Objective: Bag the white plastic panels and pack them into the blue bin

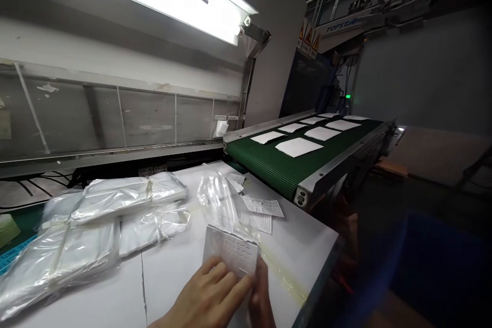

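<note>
A: Where's the card (231,252)?
B: Over the table (172,279), gripped by left hand (209,294) and right hand (261,300), its top inside a bag (217,197).
A: Around it?
B: Loose cards (263,207) behind it, bag stacks (107,200) left, belt (277,166) right.

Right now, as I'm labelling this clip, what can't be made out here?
All in the head view:
The lower edge of the white part is covered by the left hand.
The right hand is cut off by the bottom edge, and its grip sits behind the part.
The bag stacks are cut by the left edge.
The warning signs are too small to read.
The blue shape is dark and blurred, so I cannot tell what it is.
</note>
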A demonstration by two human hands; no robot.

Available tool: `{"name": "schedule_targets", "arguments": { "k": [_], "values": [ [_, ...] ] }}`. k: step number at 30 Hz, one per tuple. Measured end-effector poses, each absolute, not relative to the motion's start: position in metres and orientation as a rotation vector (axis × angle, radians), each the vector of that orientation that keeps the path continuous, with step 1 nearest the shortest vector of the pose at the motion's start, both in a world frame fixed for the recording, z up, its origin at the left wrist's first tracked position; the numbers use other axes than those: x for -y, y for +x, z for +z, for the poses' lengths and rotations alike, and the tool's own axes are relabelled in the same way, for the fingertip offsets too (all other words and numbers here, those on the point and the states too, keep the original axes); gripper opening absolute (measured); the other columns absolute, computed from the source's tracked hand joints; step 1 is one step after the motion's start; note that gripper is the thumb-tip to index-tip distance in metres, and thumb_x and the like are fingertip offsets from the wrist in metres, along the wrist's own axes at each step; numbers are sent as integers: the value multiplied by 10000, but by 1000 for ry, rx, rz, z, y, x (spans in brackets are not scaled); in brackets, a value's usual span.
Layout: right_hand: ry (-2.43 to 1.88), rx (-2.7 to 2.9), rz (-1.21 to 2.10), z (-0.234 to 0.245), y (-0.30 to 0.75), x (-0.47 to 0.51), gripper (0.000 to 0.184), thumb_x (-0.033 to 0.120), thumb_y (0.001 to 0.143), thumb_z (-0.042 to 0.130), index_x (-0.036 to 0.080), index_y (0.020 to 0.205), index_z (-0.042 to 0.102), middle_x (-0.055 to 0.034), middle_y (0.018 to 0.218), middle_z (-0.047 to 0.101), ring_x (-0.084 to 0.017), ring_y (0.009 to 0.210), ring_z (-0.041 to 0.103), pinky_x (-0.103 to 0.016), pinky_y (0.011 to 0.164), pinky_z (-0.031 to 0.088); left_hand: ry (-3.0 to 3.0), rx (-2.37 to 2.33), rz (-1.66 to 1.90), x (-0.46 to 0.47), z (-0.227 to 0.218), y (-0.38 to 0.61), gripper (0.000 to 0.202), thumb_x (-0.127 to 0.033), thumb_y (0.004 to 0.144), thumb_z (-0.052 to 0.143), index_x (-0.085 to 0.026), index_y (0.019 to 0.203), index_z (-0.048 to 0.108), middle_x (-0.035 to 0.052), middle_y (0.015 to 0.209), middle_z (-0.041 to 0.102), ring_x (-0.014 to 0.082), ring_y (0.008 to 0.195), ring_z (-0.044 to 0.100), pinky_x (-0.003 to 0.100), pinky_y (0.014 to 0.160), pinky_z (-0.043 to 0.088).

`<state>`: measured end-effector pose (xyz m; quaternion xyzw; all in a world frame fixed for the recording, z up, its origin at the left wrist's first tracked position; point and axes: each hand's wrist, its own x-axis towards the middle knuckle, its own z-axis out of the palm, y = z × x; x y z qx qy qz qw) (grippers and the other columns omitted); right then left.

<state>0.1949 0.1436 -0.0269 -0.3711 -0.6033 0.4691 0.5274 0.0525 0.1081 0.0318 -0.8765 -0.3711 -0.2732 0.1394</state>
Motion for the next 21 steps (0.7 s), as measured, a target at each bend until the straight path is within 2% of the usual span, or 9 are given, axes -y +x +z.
{"name": "schedule_targets", "arguments": {
  "k": [2, 3, 5, 7, 8, 10, 13, 17, 21],
  "values": [
    [-858, 1341, 1154, -4, 199, -144, 748, 712, 795, 386, 213, 1337, 260, -127, 1385, 416, -281, 1282, 396, -393, 1025, 362, -2543, 1072, -792, -108, 34, 60, 327, -230, 936, 346, -83, 1185, 498, 75, 696, 603, 197, 616, 515, 384, 646, 461],
    [-863, 1324, 1177, 8, 200, -145, 665, 648, 811, 451, 227, 1306, 313, -109, 1344, 464, -274, 1248, 432, -377, 995, 390, -2552, 1057, -823, -108, 35, 63, 324, -235, 942, 326, -84, 1157, 514, 75, 686, 603, 193, 603, 514, 381, 632, 470],
    [-839, 1360, 1238, 27, 201, -147, 447, 531, 814, 552, 234, 1137, 465, -68, 1091, 618, -250, 1007, 583, -338, 841, 474, -2565, 949, -959, -104, 38, 63, 279, -218, 940, 344, -109, 1103, 541, 79, 698, 626, 191, 630, 546, 372, 653, 494],
    [-784, 1417, 1267, 34, 201, -147, 289, 483, 817, 574, 230, 948, 525, -18, 820, 637, -202, 749, 599, -305, 692, 487, -2430, 918, -1223, -98, 41, 56, 222, -181, 903, 450, -162, 1105, 543, 94, 808, 666, 215, 788, 600, 389, 765, 504],
    [-775, 1424, 1274, 33, 200, -146, 265, 475, 815, 580, 231, 906, 527, -7, 764, 625, -191, 704, 588, -297, 666, 482, -2290, 1014, -1390, -95, 42, 50, 249, -159, 881, 494, -192, 1125, 532, 101, 895, 671, 233, 899, 599, 411, 838, 486],
    [-795, 1400, 1281, 24, 199, -142, 282, 482, 801, 592, 235, 917, 523, -8, 765, 632, -196, 726, 598, -298, 683, 484, -1966, 1449, -1680, -93, 44, 36, 319, -183, 863, 539, -244, 1174, 500, 103, 1032, 640, 262, 1017, 569, 448, 880, 466],
    [-902, 1325, 1247, 7, 198, -136, 433, 535, 729, 646, 228, 999, 508, -51, 884, 673, -239, 851, 625, -317, 746, 493, -1886, 2128, -1904, -93, 44, 20, 234, -345, 889, 502, -268, 1108, 537, 73, 1012, 621, 235, 920, 594, 387, 775, 506],
    [-1008, 1294, 1218, 0, 199, -133, 577, 613, 645, 672, 205, 1027, 528, -82, 939, 694, -279, 881, 646, -317, 724, 501, -2103, 2225, -2043, -95, 40, 17, 264, -405, 911, 439, -216, 792, 579, 23, 791, 576, 175, 748, 542, 300, 688, 452],
    [-1033, 1336, 1169, -1, 200, -134, 604, 632, 640, 657, 196, 1042, 542, -76, 949, 699, -276, 894, 649, -298, 733, 500, -2100, 2240, -2305, -93, 43, 18, 302, -423, 920, 411, -200, 756, 533, -12, 693, 486, 144, 672, 471, 264, 640, 416]
  ]
}}
